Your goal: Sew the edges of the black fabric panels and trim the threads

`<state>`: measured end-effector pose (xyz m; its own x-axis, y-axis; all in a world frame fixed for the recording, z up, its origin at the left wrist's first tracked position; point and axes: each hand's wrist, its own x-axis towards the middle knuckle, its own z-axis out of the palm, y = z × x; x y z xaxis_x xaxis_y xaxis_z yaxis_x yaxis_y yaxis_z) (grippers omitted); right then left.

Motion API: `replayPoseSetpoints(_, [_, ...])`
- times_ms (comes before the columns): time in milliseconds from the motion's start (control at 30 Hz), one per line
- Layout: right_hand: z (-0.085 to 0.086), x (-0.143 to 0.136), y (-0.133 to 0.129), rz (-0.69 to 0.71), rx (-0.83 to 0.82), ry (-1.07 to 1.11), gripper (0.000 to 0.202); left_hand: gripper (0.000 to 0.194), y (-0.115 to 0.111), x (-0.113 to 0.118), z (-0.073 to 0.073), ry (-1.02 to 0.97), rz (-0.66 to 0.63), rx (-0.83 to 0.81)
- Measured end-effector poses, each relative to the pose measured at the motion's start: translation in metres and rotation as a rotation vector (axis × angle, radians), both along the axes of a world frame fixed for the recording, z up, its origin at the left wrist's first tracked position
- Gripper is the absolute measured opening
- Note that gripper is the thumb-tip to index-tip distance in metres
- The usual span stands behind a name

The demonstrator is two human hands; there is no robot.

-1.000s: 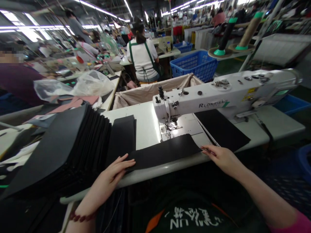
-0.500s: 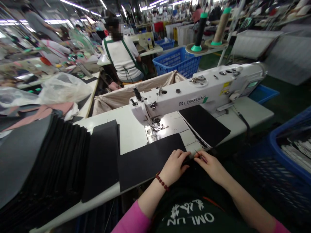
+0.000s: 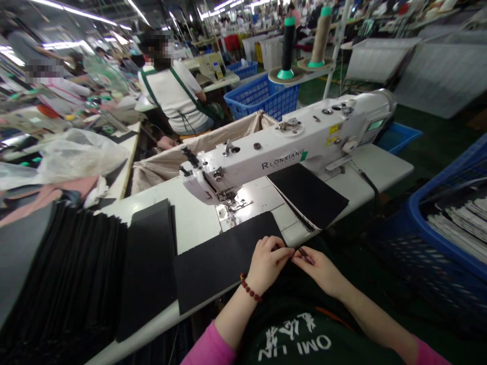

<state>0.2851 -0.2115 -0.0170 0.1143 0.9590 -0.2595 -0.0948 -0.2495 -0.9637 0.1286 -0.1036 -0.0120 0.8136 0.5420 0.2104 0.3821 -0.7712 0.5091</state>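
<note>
At the near right corner of a flat black panel [image 3: 224, 258], my left hand [image 3: 268, 263] is closed, its thumb and fingers pinching the corner edge. Any thread at those fingertips is too small to make out. My right hand [image 3: 319, 268] meets it there, closed around a small dark pointed tool [image 3: 305, 254] that looks like thread snips. The panel lies on the sewing table [image 3: 194, 223], partly over its front edge. Just beyond it is the needle area of a white sewing machine [image 3: 266, 157]. Another pile of black panels [image 3: 310, 195] rests under the machine arm.
A tall stack of black panels [image 3: 76, 268] stands at the left, beside a smaller pile [image 3: 146, 268]. On the right is a blue basket [image 3: 418, 208] holding pieces. Thread cones [image 3: 288, 50] stand behind the machine. A co-worker [image 3: 175, 96] sits beyond a cloth-lined bin [image 3: 155, 175].
My hands have come together at the panel's corner, the left fingers closing into a pinch and the right bringing the tool in. The whole view has shifted slightly.
</note>
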Motion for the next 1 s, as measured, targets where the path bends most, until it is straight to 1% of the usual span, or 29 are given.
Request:
replayPoseSetpoints(67, [0.002, 0.004, -0.003, 0.038, -0.016, -0.028, 0.028, 0.016, 0.002, -0.002, 0.002, -0.060, -0.021, -0.069])
replayPoseSetpoints(100, [0.002, 0.006, -0.005, 0.036, -0.022, -0.065, 0.029, 0.015, 0.004, -0.003, 0.002, -0.087, -0.024, -0.109])
replayPoseSetpoints(200, [-0.002, 0.010, -0.010, -0.041, -0.017, -0.259, 0.033, 0.010, 0.006, -0.006, 0.004, -0.160, -0.024, -0.240])
replayPoseSetpoints(267, [-0.005, 0.011, -0.014, -0.085, -0.017, -0.437, 0.031, 0.006, 0.008, -0.007, 0.005, -0.178, -0.027, -0.310])
replayPoseSetpoints(400, [-0.006, 0.003, -0.019, -0.049, -0.008, -0.726, 0.020, 0.007, 0.009, -0.008, 0.005, -0.169, -0.022, -0.366])
replayPoseSetpoints(567, [-0.009, -0.009, -0.020, -0.012, 0.029, -0.966, 0.018, 0.013, 0.010, -0.010, 0.004, -0.189, -0.012, -0.394])
replayPoseSetpoints(667, [-0.010, -0.014, -0.018, 0.044, 0.045, -1.052, 0.012, 0.015, 0.010, -0.010, 0.003, -0.204, -0.008, -0.399])
replayPoseSetpoints(767, [-0.010, -0.017, -0.015, 0.103, 0.065, -1.081, 0.009, 0.016, 0.010, -0.009, 0.003, -0.194, -0.008, -0.390])
replayPoseSetpoints(1000, [-0.010, -0.020, -0.006, 0.104, 0.077, -1.140, 0.007, 0.019, 0.010, -0.008, 0.005, -0.178, -0.007, -0.383])
